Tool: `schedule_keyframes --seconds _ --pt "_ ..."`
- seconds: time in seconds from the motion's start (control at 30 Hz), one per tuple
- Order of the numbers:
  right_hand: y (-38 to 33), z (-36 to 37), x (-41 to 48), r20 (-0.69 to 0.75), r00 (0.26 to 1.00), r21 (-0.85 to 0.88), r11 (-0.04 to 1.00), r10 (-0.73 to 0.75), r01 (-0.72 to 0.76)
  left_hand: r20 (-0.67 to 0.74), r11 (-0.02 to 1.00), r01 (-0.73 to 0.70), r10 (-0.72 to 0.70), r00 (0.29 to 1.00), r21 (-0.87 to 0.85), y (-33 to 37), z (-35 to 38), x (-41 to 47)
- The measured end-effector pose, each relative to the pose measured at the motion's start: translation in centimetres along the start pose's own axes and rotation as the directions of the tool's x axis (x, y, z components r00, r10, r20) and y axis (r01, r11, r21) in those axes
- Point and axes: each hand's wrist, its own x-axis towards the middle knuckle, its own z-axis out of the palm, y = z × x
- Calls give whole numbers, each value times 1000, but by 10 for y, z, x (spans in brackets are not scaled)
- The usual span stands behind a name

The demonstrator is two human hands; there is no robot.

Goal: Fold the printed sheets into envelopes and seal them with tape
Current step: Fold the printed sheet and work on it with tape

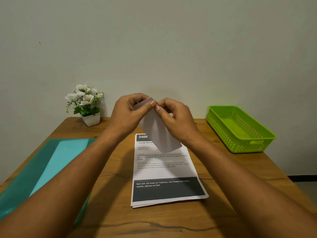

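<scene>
Pinching the folded white paper sheet (159, 133) at mid-frame, left hand (127, 112) and right hand (178, 117) grip its top edge. The stack of printed white sheets (168, 179) below looks unfolded, the green perforated plastic basket (240, 129) at right is empty, and no tape shows, so the task seems barely begun.

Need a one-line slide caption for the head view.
Both hands, left hand and right hand, pinch a folded sheet above the stack of printed sheets, green basket at right.

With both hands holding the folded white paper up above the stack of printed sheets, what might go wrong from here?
1. The left hand and right hand pinch only the top end of the folded white paper; its hanging lower part may spring open.
2. No tape is visible, so sealing may mean letting go.
3. A dropped paper could disturb the stack of printed sheets on the wooden table.
</scene>
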Motion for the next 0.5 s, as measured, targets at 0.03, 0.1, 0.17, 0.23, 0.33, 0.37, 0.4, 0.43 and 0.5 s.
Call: schedule_keyframes --seconds 0.03,0.1,0.17,0.23,0.33,0.37,0.4,0.43,0.5 --pt "0 1 1 10 1000 11 1000 10 -10 -3 1000 4 -4 1000 -10 0 0 0" --pt "-1 4 1 17 1000 19 1000 22 -22 -9 999 14 -15 1000 -37 1 0 -1" --pt "-2 5 2 14 1000 -4 1000 14 -14 -18 998 26 -27 999 -58 0 0 -1" --pt "-1 5 1 22 1000 -40 999 1 0 -20 999 25 -26 999 -30 -1 -1 0" --pt "2 5 0 45 998 -79 996 -33 36 -22 999 3 -2 1000 50 -3 -3 0" --pt "3 5 0 52 998 -86 995 -40 45 -27 998 -1 2 1000 56 -3 -3 -1" --pt "3 4 0 59 997 -84 995 -47 52 -31 999 -3 4 1000 52 -4 -3 -1" --pt "2 4 0 65 996 -76 995 -53 58 -33 999 -1 2 999 34 -6 -2 -2" --pt "3 2 0 84 995 -72 995 -59 65 -48 999 24 -25 999 -27 -9 -1 -3"
